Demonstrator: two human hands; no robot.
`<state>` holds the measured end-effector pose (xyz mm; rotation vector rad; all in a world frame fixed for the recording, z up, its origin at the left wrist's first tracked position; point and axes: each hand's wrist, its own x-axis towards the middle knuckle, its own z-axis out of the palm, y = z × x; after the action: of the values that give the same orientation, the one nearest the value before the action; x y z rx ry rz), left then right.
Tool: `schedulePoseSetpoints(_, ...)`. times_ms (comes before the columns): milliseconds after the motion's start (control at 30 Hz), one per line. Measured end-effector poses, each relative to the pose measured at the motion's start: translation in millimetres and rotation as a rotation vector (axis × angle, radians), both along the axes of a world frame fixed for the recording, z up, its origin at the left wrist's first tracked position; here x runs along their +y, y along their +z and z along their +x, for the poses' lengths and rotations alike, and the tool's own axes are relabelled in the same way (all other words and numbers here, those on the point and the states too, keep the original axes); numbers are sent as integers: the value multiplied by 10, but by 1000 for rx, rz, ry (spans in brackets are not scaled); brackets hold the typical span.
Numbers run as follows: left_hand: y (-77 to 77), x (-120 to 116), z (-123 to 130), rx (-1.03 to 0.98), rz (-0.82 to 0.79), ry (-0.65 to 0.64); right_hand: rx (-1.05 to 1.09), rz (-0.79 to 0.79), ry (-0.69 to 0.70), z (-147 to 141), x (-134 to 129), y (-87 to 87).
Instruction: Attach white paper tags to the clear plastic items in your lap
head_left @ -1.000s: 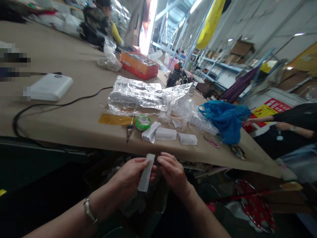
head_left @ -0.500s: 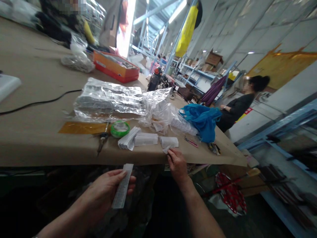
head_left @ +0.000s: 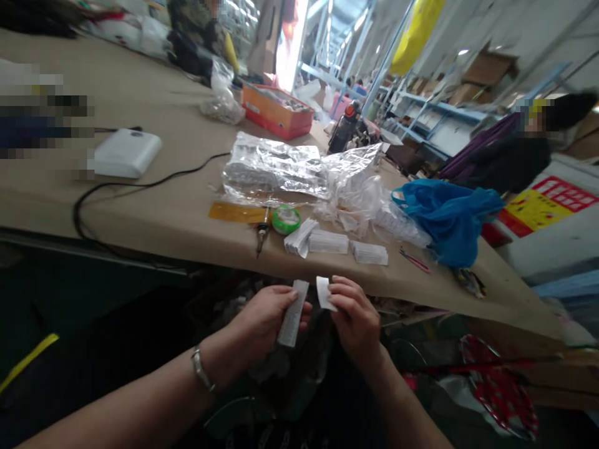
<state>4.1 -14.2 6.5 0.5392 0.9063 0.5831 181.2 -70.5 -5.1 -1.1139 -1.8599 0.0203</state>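
Note:
My left hand (head_left: 276,315) pinches a long printed paper strip (head_left: 293,313) between thumb and fingers, in front of the table edge. Close by on the right, my right hand (head_left: 355,312) is closed on a small white paper label (head_left: 323,293), a little apart from the strip. Behind the hands, near the edge of the table, lie a fanned stack of labels (head_left: 301,237), a middle stack (head_left: 328,242) and a right-hand stack (head_left: 370,253). Left of them are a green tape roll (head_left: 286,219) and what looks like a soldering iron (head_left: 262,237).
On the brown-covered table (head_left: 178,212) are clear plastic packs (head_left: 276,165), a blue bag (head_left: 449,215), pink-handled snips (head_left: 415,260), an orange box (head_left: 281,112) and a white device (head_left: 126,153) beside a black cable. A person (head_left: 510,156) stands at the right; another sits across the table.
My right hand has come away from the right-hand stack with a small label and moved near my left hand. My view has turned left, bringing the white device and cable further in.

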Motion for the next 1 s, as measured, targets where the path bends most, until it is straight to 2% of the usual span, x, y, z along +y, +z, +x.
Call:
schedulePoseSetpoints(100,-40,-3,-13,-104,40,27,-191,-2,149,-263,-21,-40)
schedulePoseSetpoints(333,-92,-6,-62,-233,26,49,-342,-6,198,-354,27,-135)
schedulePoseSetpoints(600,-126,15,-96,-247,-22,112,-368,-50,275,-386,94,-91)
schedulePoseSetpoints(767,-87,4,-132,-295,-56,84,-369,-57,300,-378,111,-102)
schedulePoseSetpoints(1000,-97,-12,-150,-244,-60,76,-332,-95,334,-386,71,-82)
